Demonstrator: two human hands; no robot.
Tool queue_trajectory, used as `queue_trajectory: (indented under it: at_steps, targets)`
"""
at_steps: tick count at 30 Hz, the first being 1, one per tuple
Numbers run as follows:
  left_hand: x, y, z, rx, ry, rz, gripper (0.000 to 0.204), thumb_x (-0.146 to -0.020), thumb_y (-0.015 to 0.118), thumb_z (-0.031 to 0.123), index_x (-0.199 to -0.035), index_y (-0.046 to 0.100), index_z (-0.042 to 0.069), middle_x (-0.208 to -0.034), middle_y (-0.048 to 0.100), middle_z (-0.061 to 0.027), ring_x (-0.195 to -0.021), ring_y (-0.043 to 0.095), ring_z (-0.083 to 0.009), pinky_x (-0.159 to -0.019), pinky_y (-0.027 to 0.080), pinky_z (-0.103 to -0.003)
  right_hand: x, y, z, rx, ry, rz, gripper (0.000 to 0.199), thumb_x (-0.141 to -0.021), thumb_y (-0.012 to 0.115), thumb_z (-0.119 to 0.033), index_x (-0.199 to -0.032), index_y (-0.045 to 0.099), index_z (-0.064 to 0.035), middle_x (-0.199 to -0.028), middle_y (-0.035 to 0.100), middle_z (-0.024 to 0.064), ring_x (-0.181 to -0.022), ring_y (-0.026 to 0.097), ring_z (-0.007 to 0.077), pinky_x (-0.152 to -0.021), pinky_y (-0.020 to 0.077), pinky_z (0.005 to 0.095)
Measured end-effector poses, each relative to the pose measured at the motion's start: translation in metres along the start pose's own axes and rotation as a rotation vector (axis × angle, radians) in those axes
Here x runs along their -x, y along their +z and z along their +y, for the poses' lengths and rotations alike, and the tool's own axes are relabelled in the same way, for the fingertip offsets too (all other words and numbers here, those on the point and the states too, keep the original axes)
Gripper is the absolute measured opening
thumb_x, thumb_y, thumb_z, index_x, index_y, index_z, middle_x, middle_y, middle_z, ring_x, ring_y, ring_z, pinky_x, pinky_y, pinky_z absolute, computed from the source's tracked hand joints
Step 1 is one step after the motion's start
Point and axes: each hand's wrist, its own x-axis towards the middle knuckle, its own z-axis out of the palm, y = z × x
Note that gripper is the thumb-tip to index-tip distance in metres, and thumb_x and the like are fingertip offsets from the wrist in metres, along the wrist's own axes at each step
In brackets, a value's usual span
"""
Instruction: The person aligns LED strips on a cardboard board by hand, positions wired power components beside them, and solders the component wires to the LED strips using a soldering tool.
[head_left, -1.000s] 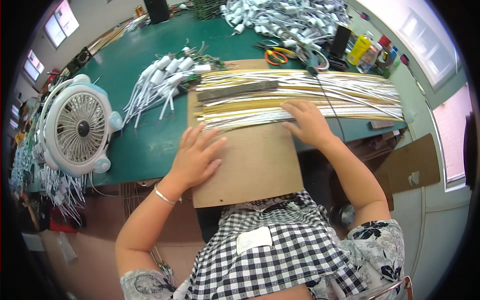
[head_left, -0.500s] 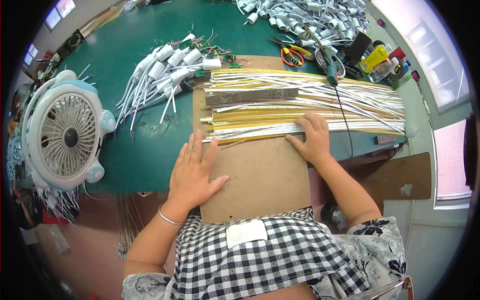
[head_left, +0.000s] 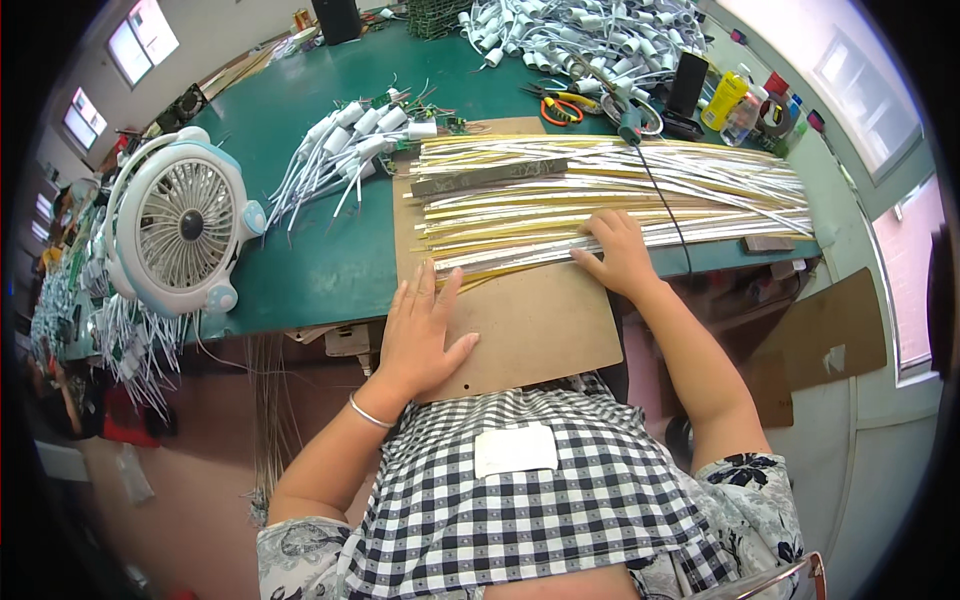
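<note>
My left hand (head_left: 425,335) lies flat with fingers stretched out on the left part of a brown board (head_left: 545,315), its fingertips by the near left ends of the strips. Long, thin white and yellow strips (head_left: 700,205) lie side by side across the board's far part and the table. My right hand (head_left: 620,255) rests over the nearest strips, thumb and fingers apart, with the fingertips touching them. Neither hand appears to grip anything. Across the far strips, near their left ends, lies a dark flat bar (head_left: 490,178).
White lamp-socket pieces with wires (head_left: 345,140) lie beyond my left hand, beside a standing fan (head_left: 190,225). Pliers (head_left: 562,106), a soldering iron (head_left: 630,128) with a trailing black cord, and bottles (head_left: 727,97) stand at the back right. A larger socket heap (head_left: 590,40) is behind.
The whole view has tilted up and turned, so the fan and table appear shifted. Both hands stay at the strips, with the left one showing slightly farther right.
</note>
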Motion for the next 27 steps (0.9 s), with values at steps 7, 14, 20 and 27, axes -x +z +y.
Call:
queue_trajectory:
  at_steps: [7,14,20,27]
  targets:
    - [0.016,0.005,0.008,0.294,-0.164,0.409,0.068,-0.082,0.064,0.018,-0.144,0.037,0.008,-0.151,0.028,-0.0203,-0.140,0.024,-0.0406,-0.114,0.019,-0.050,0.008,-0.014,-0.014,0.005,-0.007,0.032,0.037,-0.082,0.067,-0.029,-0.110,0.059,-0.0069,-0.115,0.057,0.0121,-0.114,0.049,0.0323,-0.100,0.0346,0.0444]
    - [0.020,-0.006,0.023,0.332,-0.110,0.268,0.066,-0.080,0.064,0.017,-0.140,0.040,0.005,-0.150,0.031,-0.0193,-0.140,0.025,-0.0406,-0.114,0.018,-0.051,0.019,-0.016,-0.012,-0.013,0.035,-0.264,0.050,-0.086,0.057,-0.033,-0.134,0.052,-0.0188,-0.144,0.045,0.0042,-0.137,0.034,0.0283,-0.115,0.0167,0.0460]
    - [-0.050,-0.016,0.018,-0.069,0.132,-0.175,0.065,-0.089,0.055,0.044,-0.145,0.039,0.015,-0.155,0.029,-0.0079,-0.143,0.021,-0.0359,-0.115,0.011,-0.056,0.004,-0.011,-0.009,0.219,0.054,-0.390,0.064,-0.093,0.048,-0.044,-0.150,0.029,-0.0197,-0.156,0.026,0.0022,-0.145,0.018,0.0283,-0.117,0.0066,0.0504]
    - [-0.096,-0.013,-0.009,-0.190,0.192,-0.190,0.065,-0.086,0.060,0.042,-0.142,0.042,0.014,-0.154,0.029,-0.0100,-0.143,0.020,-0.0363,-0.114,0.008,-0.058,-0.003,-0.008,-0.007,0.121,0.076,-0.194,0.060,-0.091,0.056,-0.038,-0.143,0.040,-0.0152,-0.154,0.029,0.0080,-0.141,0.023,0.0345,-0.116,0.0172,0.0493]
